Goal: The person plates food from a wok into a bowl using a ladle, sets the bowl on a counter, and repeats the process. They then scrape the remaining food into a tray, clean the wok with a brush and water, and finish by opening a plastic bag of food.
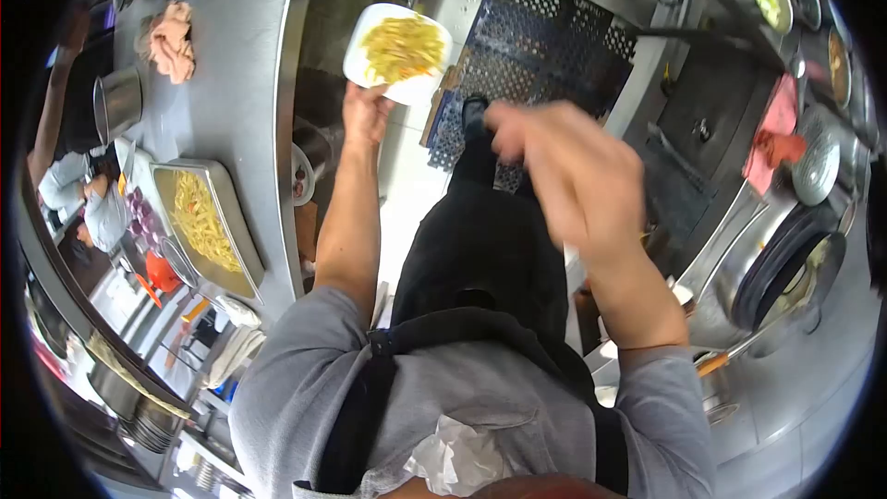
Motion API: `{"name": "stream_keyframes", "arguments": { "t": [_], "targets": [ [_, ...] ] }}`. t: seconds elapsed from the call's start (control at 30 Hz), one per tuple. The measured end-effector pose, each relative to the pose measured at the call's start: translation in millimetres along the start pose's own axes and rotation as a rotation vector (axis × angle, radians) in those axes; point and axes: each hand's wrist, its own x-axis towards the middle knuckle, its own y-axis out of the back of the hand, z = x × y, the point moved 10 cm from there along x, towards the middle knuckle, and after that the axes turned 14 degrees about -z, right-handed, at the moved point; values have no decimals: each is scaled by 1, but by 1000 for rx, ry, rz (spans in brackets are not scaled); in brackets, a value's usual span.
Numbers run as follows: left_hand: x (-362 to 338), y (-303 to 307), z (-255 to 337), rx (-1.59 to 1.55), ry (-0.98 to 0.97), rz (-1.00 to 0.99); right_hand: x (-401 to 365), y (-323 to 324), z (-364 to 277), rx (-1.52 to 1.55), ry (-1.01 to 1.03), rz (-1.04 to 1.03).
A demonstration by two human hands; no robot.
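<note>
A white square plate (407,91) is gripped at its near edge by my left hand (366,115), stretched out in front of me. Yellow strips of food (400,46), resembling fries or noodles, are heaped on it with a few orange bits. My right hand (577,162) is raised over the floor side of my body, bent at the wrist and smeared by motion. Its fingers are too blurred to read, and I see no object in it. Left of my forearm, a metal tray (242,236) on the steel counter holds similar yellow strips.
The steel counter (236,65) on the left bears a pink cloth (171,42) and a metal pot (118,103). Along the right side are stacked dark pans (785,263), a perforated skimmer (817,155) and a red cloth (774,143). Dark perforated mats (545,42) cover the floor ahead.
</note>
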Motion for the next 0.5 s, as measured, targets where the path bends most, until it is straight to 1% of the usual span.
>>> {"name": "stream_keyframes", "arguments": {
  "t": [0.03, 0.07, 0.1, 0.13, 0.17, 0.23, 0.27, 0.3, 0.37, 0.4, 0.47, 0.5],
  "targets": [
    [-3, -12, -9, 52, 58, -35, -6, -7, 55, 62, -217, 77],
    [-11, -38, -10, -18, 44, -79, -19, -21, 113, 123, -374, 86],
    [-18, -66, -10, -89, 31, -131, -23, -26, 143, 3, -438, 82],
    [-25, -85, -15, -118, 65, -179, -26, -25, 164, -116, -508, 81],
    [-30, -100, -20, -72, 84, -207, -23, -23, 177, -138, -505, 83],
    [-43, -128, -27, -96, 129, -254, -21, -24, 203, -66, -610, 80],
    [-47, -137, -30, -78, 153, -276, -19, -21, 201, 2, -610, 84],
    [-48, -142, -29, -84, 143, -272, -17, -19, 193, -4, -602, 77],
    [-51, -154, -29, -70, 154, -340, -8, -19, 136, -358, -290, 13],
    [-49, -151, -34, -66, 156, -338, -12, -16, 114, -471, -185, 38],
    [-45, -142, -38, -96, 139, -313, -30, 8, 96, -445, -245, 124],
    [-40, -137, -37, -124, 121, -293, -43, 19, 99, -384, -344, 130]
  ]
}}
